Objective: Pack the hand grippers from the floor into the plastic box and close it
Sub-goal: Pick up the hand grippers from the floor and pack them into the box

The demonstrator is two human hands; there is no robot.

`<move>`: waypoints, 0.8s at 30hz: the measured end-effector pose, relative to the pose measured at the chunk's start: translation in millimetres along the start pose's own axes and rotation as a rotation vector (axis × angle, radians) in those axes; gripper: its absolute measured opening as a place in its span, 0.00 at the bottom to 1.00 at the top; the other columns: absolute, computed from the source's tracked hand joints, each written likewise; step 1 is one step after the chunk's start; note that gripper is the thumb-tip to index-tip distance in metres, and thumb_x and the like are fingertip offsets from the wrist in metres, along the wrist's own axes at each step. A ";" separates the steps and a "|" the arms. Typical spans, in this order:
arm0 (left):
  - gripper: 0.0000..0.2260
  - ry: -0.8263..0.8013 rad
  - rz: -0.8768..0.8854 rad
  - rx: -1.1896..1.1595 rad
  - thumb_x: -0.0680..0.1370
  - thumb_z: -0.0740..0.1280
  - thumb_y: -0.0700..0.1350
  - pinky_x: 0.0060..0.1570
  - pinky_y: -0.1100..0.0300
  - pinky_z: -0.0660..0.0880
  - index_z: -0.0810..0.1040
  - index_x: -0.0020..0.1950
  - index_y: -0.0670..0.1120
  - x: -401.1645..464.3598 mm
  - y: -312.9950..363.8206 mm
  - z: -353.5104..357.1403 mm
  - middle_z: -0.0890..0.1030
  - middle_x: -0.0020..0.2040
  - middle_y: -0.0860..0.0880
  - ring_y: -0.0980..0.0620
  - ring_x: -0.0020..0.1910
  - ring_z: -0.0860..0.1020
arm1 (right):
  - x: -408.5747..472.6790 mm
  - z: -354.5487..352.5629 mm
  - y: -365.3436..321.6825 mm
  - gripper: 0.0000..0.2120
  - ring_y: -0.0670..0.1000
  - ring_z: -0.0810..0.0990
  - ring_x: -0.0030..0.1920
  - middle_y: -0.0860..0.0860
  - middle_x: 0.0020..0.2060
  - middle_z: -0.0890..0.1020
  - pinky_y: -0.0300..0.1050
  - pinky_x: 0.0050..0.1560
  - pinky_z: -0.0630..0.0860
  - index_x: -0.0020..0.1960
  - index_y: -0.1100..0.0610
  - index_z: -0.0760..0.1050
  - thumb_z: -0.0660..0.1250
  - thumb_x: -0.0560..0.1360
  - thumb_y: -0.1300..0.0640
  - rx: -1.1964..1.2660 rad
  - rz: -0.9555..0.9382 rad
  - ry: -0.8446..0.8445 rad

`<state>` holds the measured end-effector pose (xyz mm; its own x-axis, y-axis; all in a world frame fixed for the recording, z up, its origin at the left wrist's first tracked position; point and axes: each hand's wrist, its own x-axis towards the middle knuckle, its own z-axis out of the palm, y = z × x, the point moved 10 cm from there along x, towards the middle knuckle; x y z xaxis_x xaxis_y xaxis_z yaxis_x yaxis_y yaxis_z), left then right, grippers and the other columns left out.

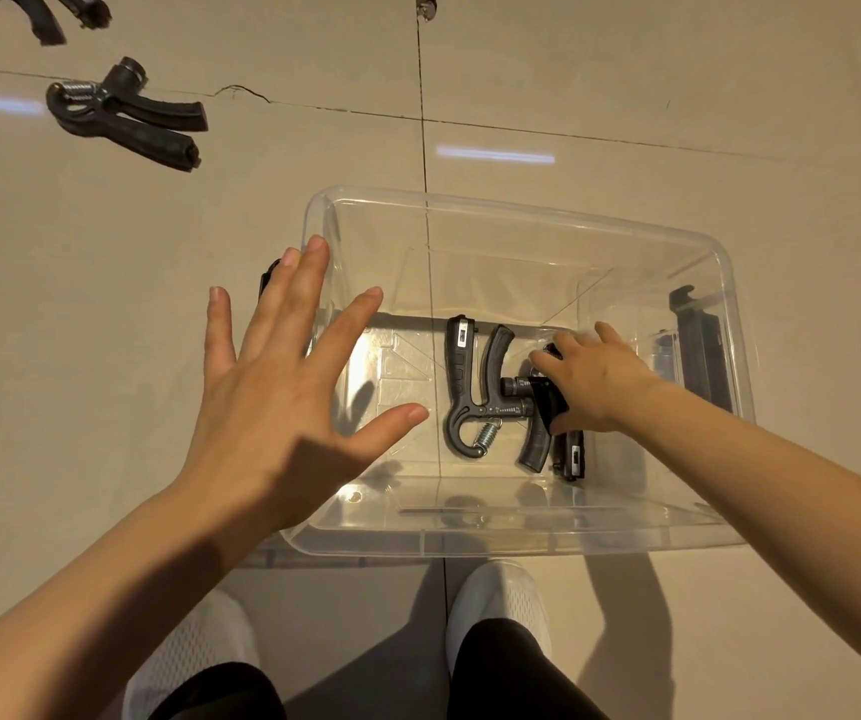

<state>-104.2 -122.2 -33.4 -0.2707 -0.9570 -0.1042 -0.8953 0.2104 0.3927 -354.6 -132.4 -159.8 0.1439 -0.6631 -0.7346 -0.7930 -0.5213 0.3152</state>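
A clear plastic box stands open on the tiled floor in front of me. One black hand gripper with a steel spring lies on its bottom. My right hand reaches into the box and holds a second black hand gripper right beside the first. My left hand hovers over the box's left rim, fingers spread, holding nothing. Another hand gripper lies on the floor at the far left, and parts of more show at the top left corner.
Black latch clips sit on the box's right side, and one shows behind my left fingers. My white shoes stand just below the box. A small metal object lies at the top edge.
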 end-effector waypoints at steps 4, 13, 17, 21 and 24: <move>0.36 0.052 0.018 -0.039 0.70 0.51 0.73 0.72 0.44 0.39 0.59 0.74 0.58 -0.2 0.6 -4.1 0.46 0.78 0.52 0.54 0.76 0.44 | -2.2 0.3 0.9 0.40 0.60 0.65 0.69 0.58 0.69 0.65 0.59 0.71 0.56 0.72 0.52 0.57 0.65 0.69 0.33 -0.016 0.016 0.014; 0.26 0.126 0.164 -0.142 0.73 0.60 0.60 0.63 0.49 0.67 0.72 0.67 0.48 -16.2 10.2 -27.4 0.72 0.66 0.47 0.47 0.66 0.68 | -68.7 -67.0 -13.1 0.29 0.55 0.74 0.61 0.51 0.66 0.69 0.49 0.54 0.73 0.71 0.49 0.62 0.64 0.74 0.40 0.259 -0.028 0.151; 0.16 0.119 0.090 -0.250 0.75 0.67 0.52 0.54 0.62 0.69 0.77 0.61 0.49 -54.9 -4.0 -91.0 0.75 0.60 0.51 0.54 0.57 0.74 | -148.8 -156.2 -34.1 0.26 0.51 0.75 0.59 0.47 0.64 0.72 0.46 0.51 0.74 0.70 0.46 0.64 0.64 0.74 0.41 0.350 -0.088 0.354; 0.12 0.095 0.034 -0.056 0.77 0.66 0.50 0.48 0.62 0.75 0.77 0.59 0.51 -121.9 -16.0 -163.8 0.80 0.52 0.54 0.58 0.46 0.77 | -239.6 -233.1 -62.2 0.25 0.49 0.74 0.59 0.46 0.64 0.73 0.43 0.51 0.70 0.68 0.46 0.67 0.66 0.74 0.42 0.368 -0.157 0.469; 0.11 0.198 -0.042 0.026 0.77 0.65 0.50 0.44 0.61 0.75 0.78 0.58 0.51 -178.4 -25.3 -223.9 0.80 0.47 0.56 0.58 0.43 0.76 | -294.9 -276.0 -89.1 0.25 0.49 0.73 0.59 0.48 0.63 0.74 0.42 0.54 0.69 0.68 0.48 0.68 0.68 0.73 0.45 0.382 -0.212 0.501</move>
<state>46.0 -1.5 179.9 -0.1606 -0.9850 0.0628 -0.9139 0.1724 0.3676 -162.9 -38.7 194.5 0.5048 -0.7844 -0.3604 -0.8579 -0.5021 -0.1088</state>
